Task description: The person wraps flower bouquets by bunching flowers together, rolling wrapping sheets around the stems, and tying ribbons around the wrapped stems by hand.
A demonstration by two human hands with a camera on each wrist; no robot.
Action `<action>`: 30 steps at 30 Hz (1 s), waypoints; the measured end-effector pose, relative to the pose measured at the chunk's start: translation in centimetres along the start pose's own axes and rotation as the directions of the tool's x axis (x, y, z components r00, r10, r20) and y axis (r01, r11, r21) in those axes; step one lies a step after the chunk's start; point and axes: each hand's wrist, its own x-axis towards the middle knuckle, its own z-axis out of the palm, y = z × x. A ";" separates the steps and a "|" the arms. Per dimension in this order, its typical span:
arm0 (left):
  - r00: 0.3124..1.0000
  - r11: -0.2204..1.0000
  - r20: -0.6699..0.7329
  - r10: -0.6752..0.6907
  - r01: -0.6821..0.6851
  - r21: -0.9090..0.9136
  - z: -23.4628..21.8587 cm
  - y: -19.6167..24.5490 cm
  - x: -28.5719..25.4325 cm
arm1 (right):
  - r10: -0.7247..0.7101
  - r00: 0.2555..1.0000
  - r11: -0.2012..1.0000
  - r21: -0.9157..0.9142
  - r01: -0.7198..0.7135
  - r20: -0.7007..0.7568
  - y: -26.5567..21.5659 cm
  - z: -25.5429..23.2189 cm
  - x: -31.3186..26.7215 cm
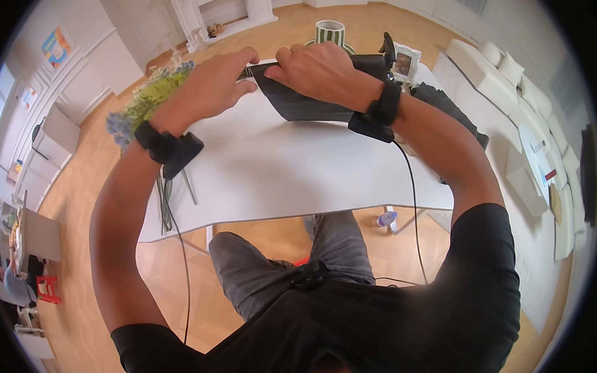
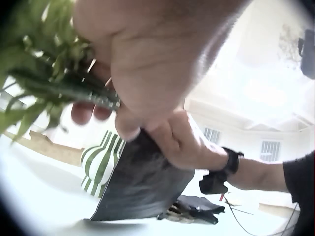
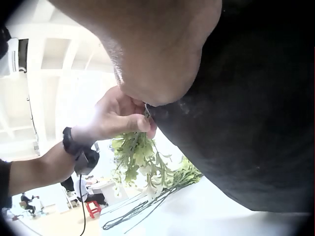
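The left hand (image 1: 206, 88) holds green stems (image 2: 86, 92) between thumb and fingers, beside one corner of a dark, flexible sheet (image 1: 302, 107). That sheet's upper edge is gripped by the right hand (image 1: 321, 70), with the thumb towards the left hand. In the left wrist view the sheet (image 2: 142, 182) hangs down to the white table, and the right hand (image 2: 182, 142) is close to the left. Leafy greenery (image 3: 135, 155) hangs below the left hand (image 3: 115, 115) in the right wrist view. The right hand's fingertips (image 3: 157, 73) are hidden there.
A green-and-white striped vase (image 1: 330, 33) stands behind the sheet on the white table (image 1: 265, 168). A framed picture (image 1: 404, 63) and crumpled dark material (image 1: 450, 105) are at the right. Blue and green flowers (image 1: 144, 103) and loose stems (image 1: 165, 204) lie left. Cables hang from both wrists.
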 end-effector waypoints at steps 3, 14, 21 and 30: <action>0.968 0.957 -0.209 0.139 -0.077 0.278 1.2 -0.1 -0.5 | 0.018 1.000 1.000 0.007 -0.017 -0.018 0.4 0.1 0.4; 0.896 0.984 -0.406 0.178 -0.157 0.085 0.9 0.8 0.0 | -0.057 0.978 0.993 -0.117 0.034 -0.199 1.6 -1.7 0.6; 0.992 0.958 -0.123 -0.030 -0.006 -0.288 -0.1 1.1 0.0 | -0.182 0.973 0.970 -0.186 0.155 -0.142 1.7 -2.2 -0.2; 0.976 0.689 0.188 -0.107 0.209 -0.694 -0.1 0.6 0.5 | -0.196 0.976 0.967 -0.180 0.178 -0.090 1.7 -2.9 -0.4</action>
